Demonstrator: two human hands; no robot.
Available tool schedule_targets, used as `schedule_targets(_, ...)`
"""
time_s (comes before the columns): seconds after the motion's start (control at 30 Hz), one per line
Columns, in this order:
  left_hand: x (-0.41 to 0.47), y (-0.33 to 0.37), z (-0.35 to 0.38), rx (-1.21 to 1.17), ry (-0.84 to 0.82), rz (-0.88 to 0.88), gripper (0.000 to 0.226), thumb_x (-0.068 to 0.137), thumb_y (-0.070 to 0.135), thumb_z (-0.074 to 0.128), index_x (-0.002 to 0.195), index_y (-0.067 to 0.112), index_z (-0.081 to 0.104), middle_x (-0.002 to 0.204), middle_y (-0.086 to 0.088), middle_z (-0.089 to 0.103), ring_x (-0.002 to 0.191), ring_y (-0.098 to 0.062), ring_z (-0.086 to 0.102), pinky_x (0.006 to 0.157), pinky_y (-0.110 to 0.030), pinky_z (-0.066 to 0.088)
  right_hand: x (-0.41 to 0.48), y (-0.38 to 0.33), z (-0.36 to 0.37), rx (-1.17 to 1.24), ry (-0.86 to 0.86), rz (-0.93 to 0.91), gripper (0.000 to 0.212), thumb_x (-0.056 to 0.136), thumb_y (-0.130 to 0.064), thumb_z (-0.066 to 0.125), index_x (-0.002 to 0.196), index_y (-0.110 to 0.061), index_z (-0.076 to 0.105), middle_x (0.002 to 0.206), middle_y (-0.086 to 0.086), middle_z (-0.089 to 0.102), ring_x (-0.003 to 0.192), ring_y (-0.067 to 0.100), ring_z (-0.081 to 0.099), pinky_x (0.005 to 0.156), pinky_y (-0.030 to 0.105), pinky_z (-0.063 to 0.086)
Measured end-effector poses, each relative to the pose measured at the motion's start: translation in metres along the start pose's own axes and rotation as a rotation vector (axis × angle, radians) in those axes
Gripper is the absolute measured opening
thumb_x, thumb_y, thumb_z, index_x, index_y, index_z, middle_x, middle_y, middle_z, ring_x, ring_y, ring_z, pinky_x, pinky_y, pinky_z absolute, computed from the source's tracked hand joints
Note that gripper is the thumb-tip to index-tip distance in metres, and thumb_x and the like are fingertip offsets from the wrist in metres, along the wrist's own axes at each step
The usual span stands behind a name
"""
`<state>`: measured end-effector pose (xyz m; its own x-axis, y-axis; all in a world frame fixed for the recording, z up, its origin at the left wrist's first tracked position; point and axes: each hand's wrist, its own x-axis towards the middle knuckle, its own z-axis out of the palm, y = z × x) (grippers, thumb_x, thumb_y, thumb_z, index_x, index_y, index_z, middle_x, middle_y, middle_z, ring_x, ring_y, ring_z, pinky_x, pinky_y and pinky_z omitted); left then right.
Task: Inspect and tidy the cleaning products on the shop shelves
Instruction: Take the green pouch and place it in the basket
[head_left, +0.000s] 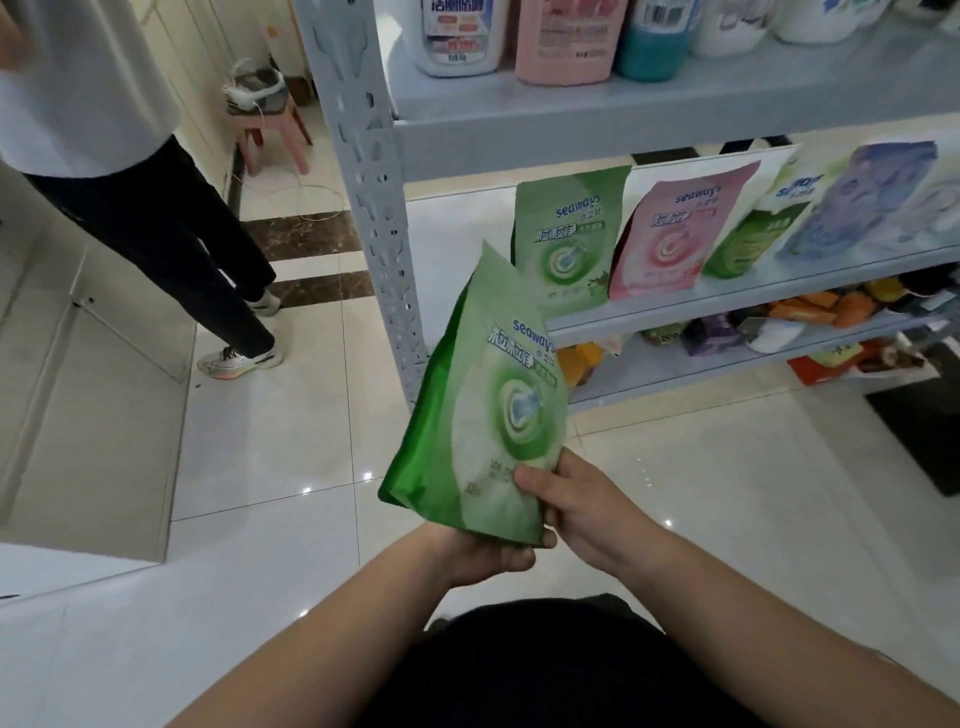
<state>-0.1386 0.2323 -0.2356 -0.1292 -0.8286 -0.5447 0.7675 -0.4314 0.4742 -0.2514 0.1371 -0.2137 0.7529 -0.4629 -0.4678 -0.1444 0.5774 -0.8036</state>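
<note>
From my feed, the room has a glossy white tiled floor (270, 441) crossed by dark brown marble strips. A grey metal shelving unit (374, 197) with a perforated upright fills the right side. Another person (130, 182) in a white top and dark trousers stands at the left, with a pink stool (275, 140) beyond them by the wall. A dark mat (924, 431) lies on the floor at the right edge.

On the top shelf (571, 109) I count 3 bottles clearly: a white bottle (462, 36), a pink bottle (566, 41) and a teal bottle (654, 41). More white containers stand to their right, too cropped to count. The middle shelf (727, 296) carries 5 upright pouches in a row: a green shelf pouch (563, 244), a pink pouch (675, 234), a green-and-white pouch (763, 218), a blue-purple pouch (857, 202) and a pale one cut off by the frame. The lower shelves hold small orange and purple packets, too blurred for me to count.

1 green pouch (483, 415) is off the shelf, tilted in front of the unit's upright and held over the floor. The left hand (488, 558) cups its bottom edge from beneath, fingers curled up around it. The right hand (576, 499) grips the lower right corner, thumb pressed on the printed front and fingers behind.
</note>
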Motion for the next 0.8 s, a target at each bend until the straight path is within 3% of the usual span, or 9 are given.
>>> schedule_targets(0.07,-0.002,0.003,-0.01,0.074,0.083,0.076,0.036,0.086,0.038,0.056,0.112,0.018,0.071,0.106,-0.008,0.074,0.089,-0.03,0.072,0.061,-0.039,0.062,0.004,-0.001,-0.005,0.09,0.036,-0.022,0.054,0.077,-0.012,0.081,0.127,-0.01,0.059,0.121,0.013,0.073,0.105,0.032,0.071,0.083,0.042,0.06)
schedule_targets(0.17,-0.009,0.021,-0.025,0.056,0.188,0.196,0.034,0.088,0.034,0.06,0.115,0.016,0.068,0.108,-0.011,0.074,0.085,-0.031,0.074,0.056,-0.044,0.062,0.009,-0.004,-0.015,0.082,0.183,-0.04,0.063,0.071,-0.008,0.082,0.127,-0.014,0.056,0.121,0.011,0.074,0.106,0.029,0.073,0.087,0.045,0.061)
schedule_targets(0.23,-0.009,0.037,-0.031,-0.025,0.261,0.184,0.043,0.099,0.047,0.044,0.115,0.015,0.067,0.099,-0.013,0.073,0.074,-0.032,0.072,0.05,-0.041,0.06,0.009,-0.005,-0.031,0.074,0.271,-0.062,0.055,0.078,-0.007,0.077,0.128,-0.016,0.057,0.122,0.008,0.074,0.109,0.029,0.072,0.093,0.049,0.058)
schedule_targets(0.3,0.0,0.047,-0.034,0.087,0.287,0.161,0.055,0.101,0.059,0.038,0.122,0.015,0.064,0.101,-0.01,0.074,0.078,-0.027,0.072,0.054,-0.039,0.06,0.005,-0.004,-0.053,0.051,0.311,-0.066,0.04,0.09,-0.006,0.07,0.126,-0.019,0.059,0.12,0.005,0.075,0.111,0.028,0.071,0.097,0.049,0.056)
schedule_targets(0.43,0.039,0.045,-0.005,0.537,0.325,0.124,0.059,0.077,0.033,0.084,0.128,0.024,0.055,0.11,0.002,0.074,0.088,-0.011,0.073,0.068,-0.031,0.059,-0.001,-0.007,-0.097,0.076,0.343,-0.047,0.022,0.101,-0.012,0.059,0.12,-0.023,0.062,0.116,0.002,0.076,0.109,0.026,0.072,0.093,0.045,0.057)
schedule_targets(0.53,0.085,0.044,0.036,0.598,0.322,0.173,0.058,0.076,0.022,0.087,0.125,0.024,0.056,0.103,0.004,0.077,0.087,-0.014,0.074,0.067,-0.03,0.059,-0.007,-0.019,-0.142,0.107,0.378,-0.078,0.029,0.097,-0.012,0.064,0.122,-0.025,0.059,0.117,0.0,0.076,0.107,0.022,0.072,0.093,0.044,0.058)
schedule_targets(0.63,0.136,0.042,0.093,0.726,0.299,0.197,0.066,0.072,0.026,0.089,0.129,0.021,0.057,0.11,-0.004,0.075,0.089,-0.021,0.074,0.064,-0.031,0.058,-0.024,-0.034,-0.202,0.124,0.427,-0.137,0.042,0.09,-0.013,0.075,0.127,-0.021,0.058,0.117,0.0,0.076,0.109,0.024,0.072,0.095,0.047,0.058)
schedule_targets(0.73,0.194,0.035,0.154,0.925,0.258,0.236,0.047,0.083,0.017,0.083,0.121,0.024,0.058,0.108,-0.002,0.075,0.088,-0.016,0.075,0.061,-0.026,0.059,-0.043,-0.052,-0.27,0.171,0.514,-0.179,0.047,0.088,-0.014,0.078,0.131,-0.018,0.058,0.121,0.003,0.075,0.11,0.027,0.072,0.095,0.05,0.058)
schedule_targets(0.8,0.235,0.029,0.197,1.014,0.222,0.248,0.044,0.085,0.017,0.081,0.121,0.026,0.058,0.11,0.0,0.074,0.086,-0.012,0.075,0.061,-0.026,0.06,-0.058,-0.07,-0.316,0.204,0.566,-0.222,0.042,0.09,-0.009,0.074,0.129,-0.016,0.059,0.119,0.004,0.075,0.107,0.025,0.073,0.089,0.042,0.061)
